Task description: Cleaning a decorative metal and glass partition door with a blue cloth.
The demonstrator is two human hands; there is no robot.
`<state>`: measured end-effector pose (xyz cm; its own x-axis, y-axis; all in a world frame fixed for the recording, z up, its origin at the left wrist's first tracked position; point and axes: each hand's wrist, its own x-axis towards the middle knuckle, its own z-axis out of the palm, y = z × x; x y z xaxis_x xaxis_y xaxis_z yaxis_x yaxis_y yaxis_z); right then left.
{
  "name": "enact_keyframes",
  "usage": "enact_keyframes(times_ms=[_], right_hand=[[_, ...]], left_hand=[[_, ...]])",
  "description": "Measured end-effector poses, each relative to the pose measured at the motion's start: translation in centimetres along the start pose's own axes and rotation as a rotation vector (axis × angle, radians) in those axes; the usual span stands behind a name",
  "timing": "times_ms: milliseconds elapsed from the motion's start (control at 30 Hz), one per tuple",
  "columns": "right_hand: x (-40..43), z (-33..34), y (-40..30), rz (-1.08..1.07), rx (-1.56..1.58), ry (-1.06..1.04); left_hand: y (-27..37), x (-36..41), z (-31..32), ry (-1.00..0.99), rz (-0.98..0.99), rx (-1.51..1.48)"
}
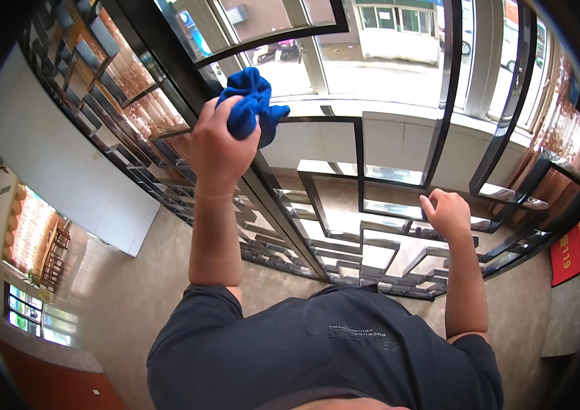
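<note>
My left hand (225, 146) is raised with a bunched blue cloth (245, 100) in its grip. It is beside a thick black upright (187, 77) of a tall open lattice shelf, and the cloth hides part of the frame there. Lower down on the other side, my right hand (448, 212) has its fingers curled in front of a black lattice bar (392, 209). Whether those fingers grip the bar cannot be told from this angle.
Behind the lattice, windows (382, 66) stand over a white sill (315, 106). Patterned curtains (558, 123) hang at the right, above a red sign (570, 256) bearing yellow writing. A white panel (80, 154) is at the left; wooden chairs (57, 251) stand farther off on the smooth floor (131, 302).
</note>
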<state>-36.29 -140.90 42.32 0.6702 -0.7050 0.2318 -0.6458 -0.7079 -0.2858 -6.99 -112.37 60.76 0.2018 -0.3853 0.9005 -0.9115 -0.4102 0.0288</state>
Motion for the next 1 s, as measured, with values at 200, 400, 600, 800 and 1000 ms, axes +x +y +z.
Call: enact_keyframes(times_ms=[200,400,600,800,1000], right_hand=[[0.3,-0.6,-0.7,0.002,-0.001,-0.044],[0.6,0.3,-0.2,-0.027,-0.008,-0.016],[0.3,0.4,0.1,-0.036,0.029,-0.030],[0.5,0.2,-0.3,-0.034,0.049,0.002],[0.2,0.0,0.0,-0.051,0.046,0.011]], left_hand=[[4.2,1.7,2.0,-0.092,-0.081,-0.204],[13.5,3.0,4.3,-0.188,0.021,-0.100],[8.0,2.5,3.5,-0.166,-0.002,-0.177],[0.3,-1.6,1.0,0.059,-0.125,0.211],[0.3,0.6,0.2,-0.086,0.104,0.453]])
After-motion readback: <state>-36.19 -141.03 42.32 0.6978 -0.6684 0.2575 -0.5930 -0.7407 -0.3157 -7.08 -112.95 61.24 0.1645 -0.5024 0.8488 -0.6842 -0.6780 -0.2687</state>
